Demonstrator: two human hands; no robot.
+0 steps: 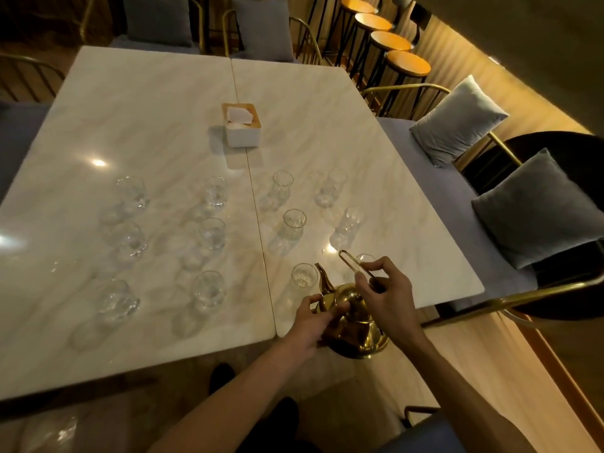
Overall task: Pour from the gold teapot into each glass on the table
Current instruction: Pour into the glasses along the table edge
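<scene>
The gold teapot [354, 325] is at the near edge of the white marble table [157, 119], its spout pointing up-left toward a small clear glass [304, 275]. My right hand [387, 291] grips the teapot's thin looped handle. My left hand [313, 318] rests on the pot's lid and shoulder. Another glass [365, 258] is partly hidden behind the handle. Several more clear glasses stand in rows across the table, such as one at the left front [117, 300] and one in the middle [293, 223].
A white tissue box [242, 125] with a wooden rim sits at the table's centre. Grey cushions [457, 120] lie on a bench along the right side. Gold-framed chairs ring the table, and round wooden stools [408, 63] line the far right.
</scene>
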